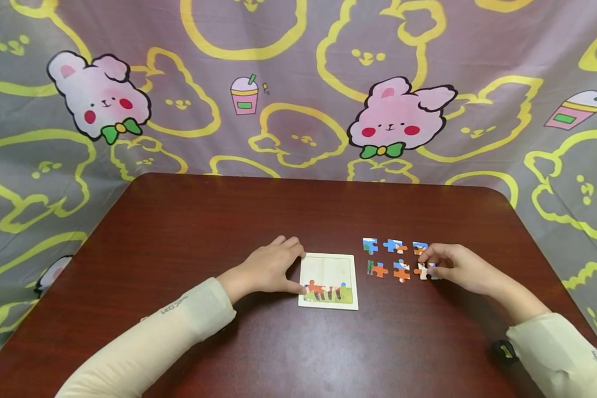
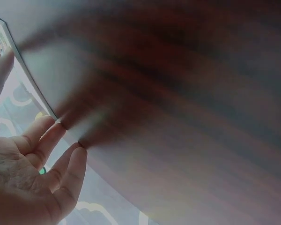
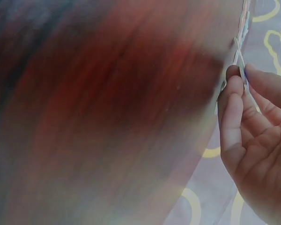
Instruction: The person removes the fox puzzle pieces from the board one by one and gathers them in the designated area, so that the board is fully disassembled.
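Observation:
A square jigsaw tray [image 1: 328,270] lies mid-table, its lower strip filled with joined puzzle pieces [image 1: 326,294] and its upper part bare. My left hand [image 1: 272,266] touches the tray's left side, thumb low and fingers spread at the upper corner. In the left wrist view the fingertips of that hand [image 2: 42,164] rest along the tray's edge. To the right, my right hand [image 1: 460,268] pinches a pale puzzle piece [image 1: 423,271] between thumb and finger. Seen from the right wrist, this piece [image 3: 242,65] is tilted, edge-on, and partly hidden by the fingers.
Loose pieces lie in two rows right of the tray, among them a blue-and-green one [image 1: 370,246] and an orange one [image 1: 401,271]. The dark wooden table [image 1: 204,221] meets a patterned curtain [image 1: 298,83] at the back.

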The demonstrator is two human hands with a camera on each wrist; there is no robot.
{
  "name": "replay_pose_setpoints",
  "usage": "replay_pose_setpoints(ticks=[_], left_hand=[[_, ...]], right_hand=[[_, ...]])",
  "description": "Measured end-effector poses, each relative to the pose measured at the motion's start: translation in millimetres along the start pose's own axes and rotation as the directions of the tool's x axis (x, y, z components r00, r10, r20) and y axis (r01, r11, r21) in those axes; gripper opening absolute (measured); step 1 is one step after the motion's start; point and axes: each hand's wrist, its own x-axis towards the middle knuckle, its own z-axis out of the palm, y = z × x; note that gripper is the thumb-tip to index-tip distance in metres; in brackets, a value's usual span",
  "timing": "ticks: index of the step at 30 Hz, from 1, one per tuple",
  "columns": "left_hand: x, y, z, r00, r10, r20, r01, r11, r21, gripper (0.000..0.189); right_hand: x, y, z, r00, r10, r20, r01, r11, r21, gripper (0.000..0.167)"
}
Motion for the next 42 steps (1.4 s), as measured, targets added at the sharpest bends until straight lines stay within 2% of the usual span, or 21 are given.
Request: replay_pose_setpoints(ticks=[6, 12, 18, 25, 30, 37, 42], left_hand=[[1.2, -1.4, 0.6, 1.0, -0.005, 0.009, 0.005, 1.0, 0.001, 0.067], [1.6, -2.4, 0.5, 1.0, -0.011, 0.011, 0.011, 1.0, -0.009, 0.066], [0.4, -2.1, -0.7, 1.0, -0.017, 0.015, 0.017, 1.0, -0.008, 0.066], [0.3, -1.4, -1.4, 1.0, -0.004, 0.01, 0.004, 1.0, 0.011, 0.067], [-0.1, -0.6, -2.1, 1.0, -0.006, 0.016, 0.006, 1.0, 0.028, 0.07], [-1.3, -0.3, -2.5, 1.0, 0.0, 0.022, -0.001, 1.0, 0.028, 0.072], [-2.2, -1.4, -3.9, 0.999, 0.024, 0.034, -0.025, 0.999, 0.027, 0.077]], right_hand=[[0.1, 0.3, 0.7, 1.0, 0.027, -0.014, -0.028, 1.0, -0.013, 0.017], [-3.5, 5.1, 0.0, 0.998, -0.005, -0.07, 0.001, 0.998, -0.059, 0.015], [-6.7, 7.7, -4.3, 0.995, 0.019, -0.095, -0.025, 0.998, -0.055, 0.014], [2.1, -6.1, -4.4, 0.994, 0.029, -0.107, -0.035, 0.998, -0.053, 0.011], [17.1, -26.6, 4.3, 0.998, -0.012, -0.068, 0.011, 1.0, -0.008, 0.01], [48.5, -60.7, 30.1, 0.998, -0.068, 0.02, 0.068, 0.998, -0.008, 0.011], [69.1, -84.0, 49.8, 0.983, -0.155, 0.096, 0.155, 0.988, 0.011, 0.011]])
